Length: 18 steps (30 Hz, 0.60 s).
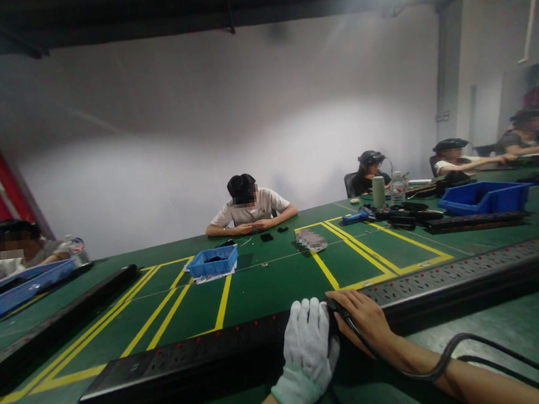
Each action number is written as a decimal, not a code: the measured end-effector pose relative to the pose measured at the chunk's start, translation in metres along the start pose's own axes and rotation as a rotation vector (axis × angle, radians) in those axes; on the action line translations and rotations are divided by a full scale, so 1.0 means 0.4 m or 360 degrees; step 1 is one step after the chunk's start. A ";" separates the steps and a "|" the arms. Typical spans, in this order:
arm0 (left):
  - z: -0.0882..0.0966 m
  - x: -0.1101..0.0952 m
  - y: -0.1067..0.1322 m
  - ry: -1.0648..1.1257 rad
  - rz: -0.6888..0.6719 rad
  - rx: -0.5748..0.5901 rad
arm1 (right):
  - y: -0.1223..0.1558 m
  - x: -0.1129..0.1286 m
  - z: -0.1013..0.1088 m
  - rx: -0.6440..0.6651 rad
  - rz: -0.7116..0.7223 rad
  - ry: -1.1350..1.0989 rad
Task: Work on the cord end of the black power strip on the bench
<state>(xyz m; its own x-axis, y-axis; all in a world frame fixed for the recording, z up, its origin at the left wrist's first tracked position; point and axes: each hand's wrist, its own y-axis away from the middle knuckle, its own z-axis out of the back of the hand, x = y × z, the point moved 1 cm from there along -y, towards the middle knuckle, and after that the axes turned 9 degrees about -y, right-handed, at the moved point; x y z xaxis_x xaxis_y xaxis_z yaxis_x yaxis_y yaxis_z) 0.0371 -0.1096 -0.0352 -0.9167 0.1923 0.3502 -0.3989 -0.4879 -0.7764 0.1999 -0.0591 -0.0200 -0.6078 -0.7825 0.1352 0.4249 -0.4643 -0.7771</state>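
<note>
A long black power strip (pixel 209 358) with rows of sockets and small red dots along its edge lies across the table in front of me. My left hand (pixel 305 340), in a white knit glove with a green cuff, rests on top of the strip with fingers stretched out. Beside it my bare right hand (pixel 364 317) is closed around a black plug (pixel 332 305) at the strip's top. From that plug a black cable (pixel 428 375) loops over my right forearm toward the lower right. Whether the plug sits in a socket is hidden by my hands.
The green table (pixel 270 289) carries yellow tape lines. A second power strip (pixel 64 322) lies at left. Beyond are a small blue tray (pixel 212 260), a larger blue bin (pixel 486 198), a blue tool (pixel 356 217) and a green bottle (pixel 379 192). Several people sit around the table.
</note>
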 end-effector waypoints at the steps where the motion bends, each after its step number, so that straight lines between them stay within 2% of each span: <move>1: 0.000 0.000 0.000 0.0001 -0.0006 0.0016 | 0.000 0.000 0.000 0.0003 -0.0004 -0.0003; 12: 0.001 0.001 -0.003 -0.0018 -0.0014 0.0047 | -0.001 0.001 0.002 -0.0002 -0.0004 0.0006; 18: 0.001 0.002 -0.004 -0.0022 -0.0013 0.0000 | -0.004 0.005 0.005 0.0002 -0.0002 0.0021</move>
<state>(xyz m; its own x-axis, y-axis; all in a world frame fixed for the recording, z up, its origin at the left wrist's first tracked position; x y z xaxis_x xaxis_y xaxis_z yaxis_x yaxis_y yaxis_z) 0.0371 -0.1089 -0.0337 -0.9130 0.1848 0.3638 -0.4066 -0.4862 -0.7735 0.1992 -0.0608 -0.0173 -0.6170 -0.7764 0.1282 0.4249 -0.4658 -0.7762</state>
